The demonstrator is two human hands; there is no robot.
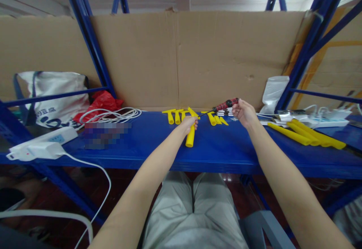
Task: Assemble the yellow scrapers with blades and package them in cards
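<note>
My left hand (189, 123) is closed around a yellow T-shaped piece (190, 139), whose tube end points toward me over the blue shelf. A red and black screwdriver (226, 105) is gripped at the end of its handle by my right hand (243, 112). Its thin dark shaft slants down to the left, and the tip reaches the head of the yellow piece; whether it sits in a screw I cannot tell. Behind my left hand lie several similar yellow T-shaped pieces (171, 117). Between my hands are another yellow piece (212, 118) and small pointed yellow parts (223, 121).
Several long yellow tubes (304, 136) lie at the right. A power strip (328, 120) is behind them. At left are a white power strip (42, 143), coiled white cable (118, 115), red bag (103, 103) and cloth bag (56, 94). Cardboard (212, 56) stands along the back.
</note>
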